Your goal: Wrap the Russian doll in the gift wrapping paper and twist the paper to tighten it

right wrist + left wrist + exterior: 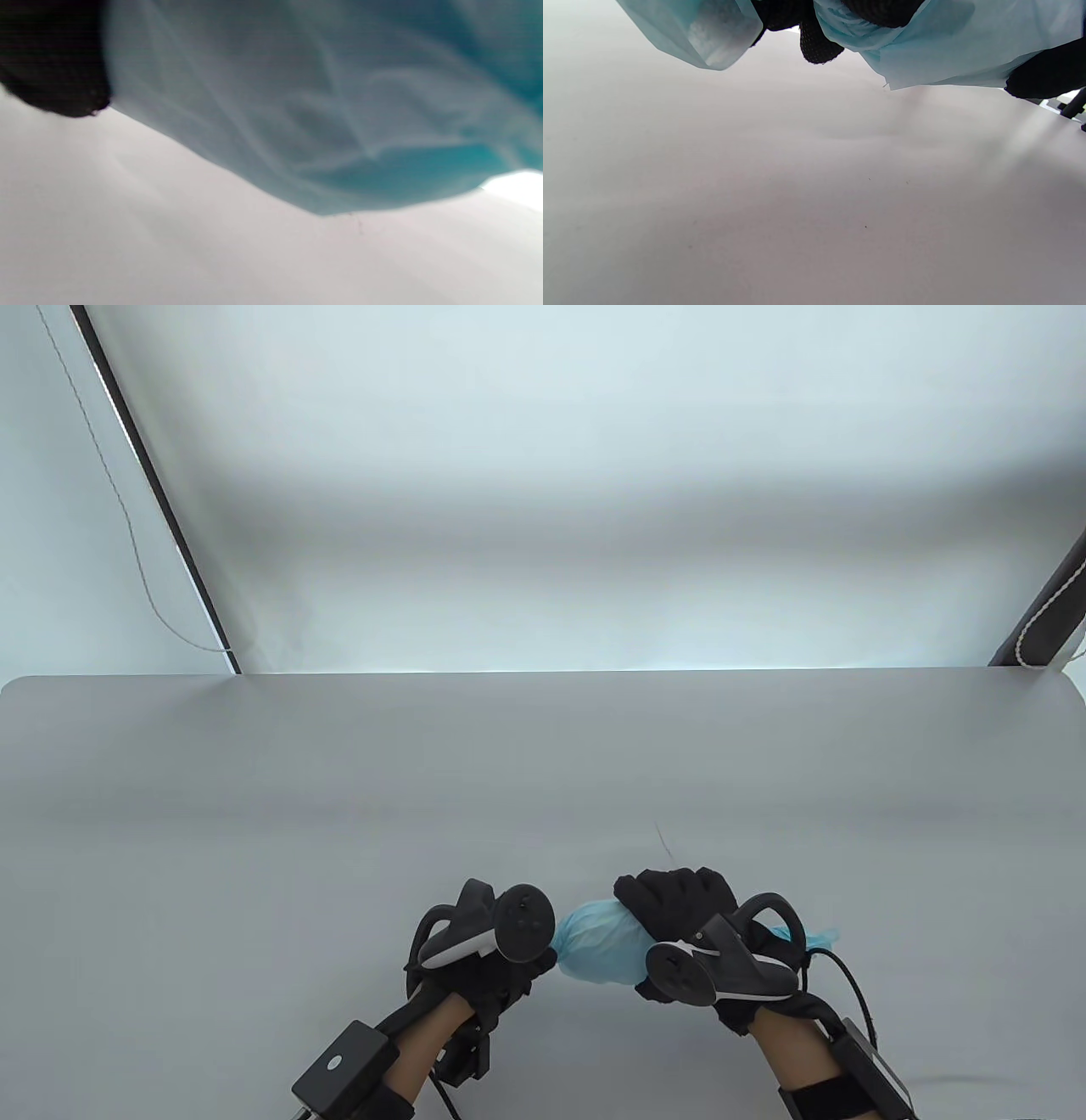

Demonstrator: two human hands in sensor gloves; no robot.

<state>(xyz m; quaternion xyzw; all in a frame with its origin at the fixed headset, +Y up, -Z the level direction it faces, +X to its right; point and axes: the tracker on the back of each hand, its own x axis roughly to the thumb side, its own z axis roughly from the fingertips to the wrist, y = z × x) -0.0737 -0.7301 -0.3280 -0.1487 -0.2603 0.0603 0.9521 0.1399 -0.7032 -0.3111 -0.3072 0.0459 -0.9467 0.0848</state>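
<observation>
The light-blue wrapping paper (pixel 599 948) formed a rounded bundle held between the two hands, low and centre-right over the grey desk (pixel 339 814). The doll itself was not visible; only paper showed. The right hand (pixel 679 899) lay over the bundle's right part, its fingers curled around the paper, and a crumpled tail of the same paper stuck out past that hand's wrist on the right. The left hand (pixel 484 976) met the bundle's left end, with the tracker (pixel 501 933) on its back hiding the fingers from above. In the left wrist view, black gloved fingertips (pixel 818 46) pinched the paper (pixel 946 46), and a loose flap of it hung at the upper left, clear of the desk (pixel 797 203). The right wrist view showed blurred blue folds of paper (pixel 322 106) close above the desk (pixel 169 245), with a dark gloved finger at the upper left. No writing or labels could be read anywhere.
</observation>
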